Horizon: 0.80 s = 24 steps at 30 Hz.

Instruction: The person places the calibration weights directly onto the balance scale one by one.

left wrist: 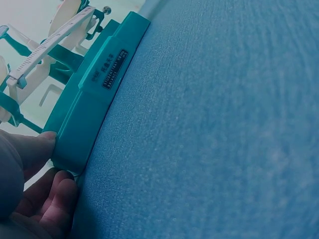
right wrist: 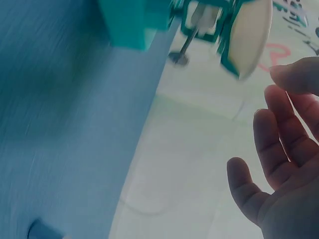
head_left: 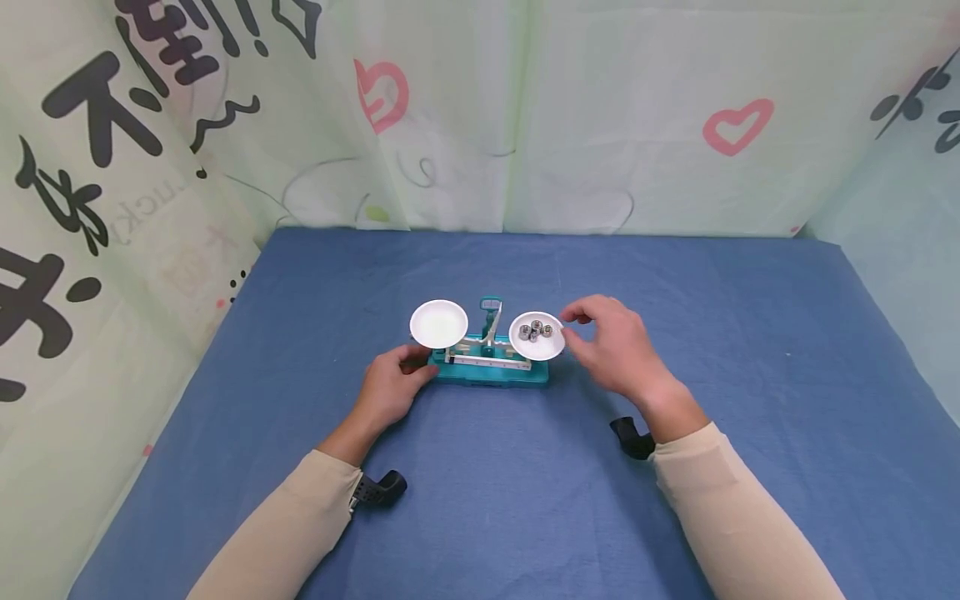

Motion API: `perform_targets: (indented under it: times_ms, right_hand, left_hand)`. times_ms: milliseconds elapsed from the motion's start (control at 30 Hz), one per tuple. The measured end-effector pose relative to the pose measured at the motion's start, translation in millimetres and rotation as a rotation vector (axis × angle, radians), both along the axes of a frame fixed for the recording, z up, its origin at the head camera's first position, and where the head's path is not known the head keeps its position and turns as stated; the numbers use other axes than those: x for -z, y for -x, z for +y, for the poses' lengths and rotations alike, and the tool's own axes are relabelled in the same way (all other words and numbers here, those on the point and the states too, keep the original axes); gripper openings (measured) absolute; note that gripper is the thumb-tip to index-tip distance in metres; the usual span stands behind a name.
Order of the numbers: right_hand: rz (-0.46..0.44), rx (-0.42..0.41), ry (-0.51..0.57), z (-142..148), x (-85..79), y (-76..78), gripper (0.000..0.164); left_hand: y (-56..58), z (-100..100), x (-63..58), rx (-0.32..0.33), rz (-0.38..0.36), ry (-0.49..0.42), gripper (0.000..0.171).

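Note:
A small teal balance scale (head_left: 491,377) stands on the blue cloth, with a label on the front of its base in the left wrist view. Its left white pan (head_left: 438,323) is bare. Several small shiny metal pieces, like nuts (head_left: 536,329), lie together in the right white pan (head_left: 534,353). My left hand (head_left: 388,387) grips the left end of the base, thumb on top and the other fingers bent at the end face. Beside the right pan's outer rim is my right hand (head_left: 618,346), its fingers loosely extended and holding nothing in the right wrist view.
Blue cloth (head_left: 480,492) covers the table. Pale printed curtains (head_left: 600,125) with hearts and dark lettering stand behind it and at both sides. Black wrist mounts (head_left: 381,489) stick out from the light sleeves (head_left: 738,508).

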State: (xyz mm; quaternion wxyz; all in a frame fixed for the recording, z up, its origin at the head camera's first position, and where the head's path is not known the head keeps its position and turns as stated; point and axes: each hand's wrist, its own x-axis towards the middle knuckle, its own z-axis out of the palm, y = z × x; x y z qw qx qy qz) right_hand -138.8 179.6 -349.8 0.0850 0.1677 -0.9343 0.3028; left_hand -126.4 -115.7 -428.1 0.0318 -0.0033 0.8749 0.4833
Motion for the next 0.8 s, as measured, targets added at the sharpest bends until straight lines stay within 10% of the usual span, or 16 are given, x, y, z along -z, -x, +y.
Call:
perform_targets:
  times_ms: [800]
  right_hand:
    - [-0.324, 0.202, -0.144, 98.2, 39.9, -11.8, 0.04]
  left_hand:
    - [0.3, 0.5, 1.1, -0.007, 0.005, -0.001, 0.035]
